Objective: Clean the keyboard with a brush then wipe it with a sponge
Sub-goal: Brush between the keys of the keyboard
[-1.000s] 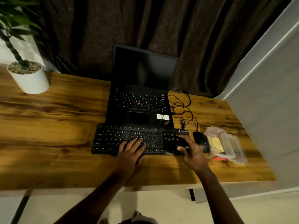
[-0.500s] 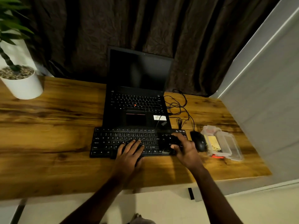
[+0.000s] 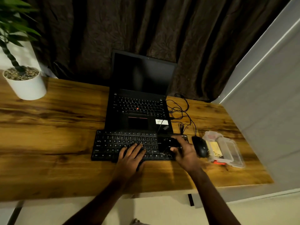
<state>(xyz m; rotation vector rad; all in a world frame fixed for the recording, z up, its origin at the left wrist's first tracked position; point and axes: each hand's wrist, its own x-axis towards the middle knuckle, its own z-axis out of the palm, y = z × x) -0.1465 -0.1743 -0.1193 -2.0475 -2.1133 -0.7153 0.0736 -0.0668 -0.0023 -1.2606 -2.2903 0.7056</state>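
One clear box (image 3: 234, 154) holds yellow sponge (image 3: 215, 149) | left grip (image 3: 131, 157) released, flat on keyboard (image 3: 113, 143) | right grip (image 3: 186, 153) clasps dark object (image 3: 167, 143)

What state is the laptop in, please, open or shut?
Open: the laptop has its lid raised, with dark screen and keys showing.

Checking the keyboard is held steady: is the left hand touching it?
Touching. Head view shows the left hand lying flat, fingers spread, on the keyboard keys.
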